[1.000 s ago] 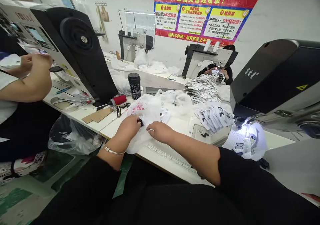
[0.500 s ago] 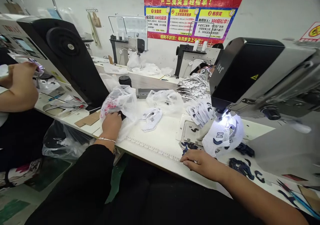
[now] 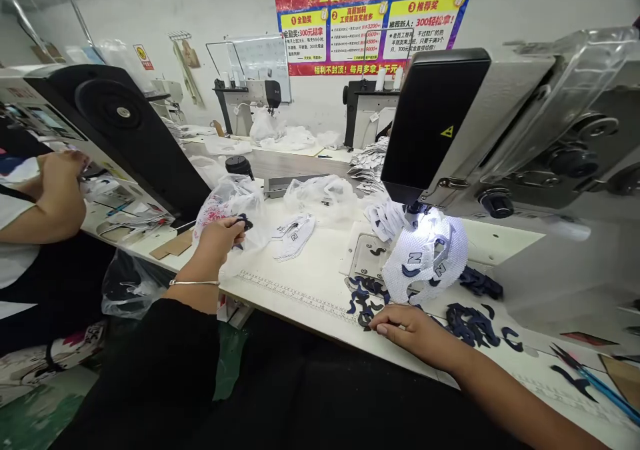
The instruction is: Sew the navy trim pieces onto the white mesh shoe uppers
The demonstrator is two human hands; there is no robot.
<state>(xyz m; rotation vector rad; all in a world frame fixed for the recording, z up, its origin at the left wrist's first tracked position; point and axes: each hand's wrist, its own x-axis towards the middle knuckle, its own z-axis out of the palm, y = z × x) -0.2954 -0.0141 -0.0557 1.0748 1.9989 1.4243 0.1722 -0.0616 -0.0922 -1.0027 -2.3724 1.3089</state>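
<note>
My left hand (image 3: 219, 242) is closed around some dark navy fabric pieces (image 3: 244, 222), beside a clear plastic bag with red print (image 3: 220, 205). My right hand (image 3: 406, 327) rests low over the table edge, fingers curled together, its tips at a loose pile of small curved navy pieces (image 3: 367, 297). Whether the fingertips pinch one of them is hidden. Just beyond, white mesh shoe uppers (image 3: 407, 263) with N logos and navy curved patches lie under the lit needle area of the sewing machine (image 3: 440, 123). More white N-marked pieces (image 3: 295, 237) lie flat between my hands.
A ruler strip (image 3: 295, 297) runs along the table's front edge. More navy pieces (image 3: 473, 323) and blue-handled snips (image 3: 595, 380) lie at right. A crumpled plastic bag (image 3: 323, 197) sits farther back. At left, another person's arm (image 3: 60, 197) works at a second machine (image 3: 130, 130).
My left hand has come out from the plastic bag with dark pieces now showing in its fingers. My right hand stays near the navy pile. The view has shifted slightly.
</note>
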